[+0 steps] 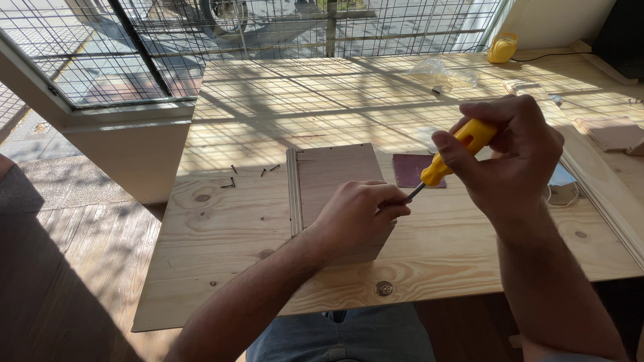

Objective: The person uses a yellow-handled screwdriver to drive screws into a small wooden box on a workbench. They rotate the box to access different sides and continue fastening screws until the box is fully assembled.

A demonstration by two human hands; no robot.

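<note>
The wooden box (pixel 335 194) lies on the plywood table (pixel 221 255), and all else sits around it. The right hand (pixel 516 151) grips a yellow screwdriver (pixel 459 151) angled down at the box's right edge. The left hand (pixel 355 214) rests on the box, fingers pinched at the tip, probably steadying a screw. Loose screws (pixel 251 174) lie left of the box, sandpaper (pixel 414 169) to its right.
</note>
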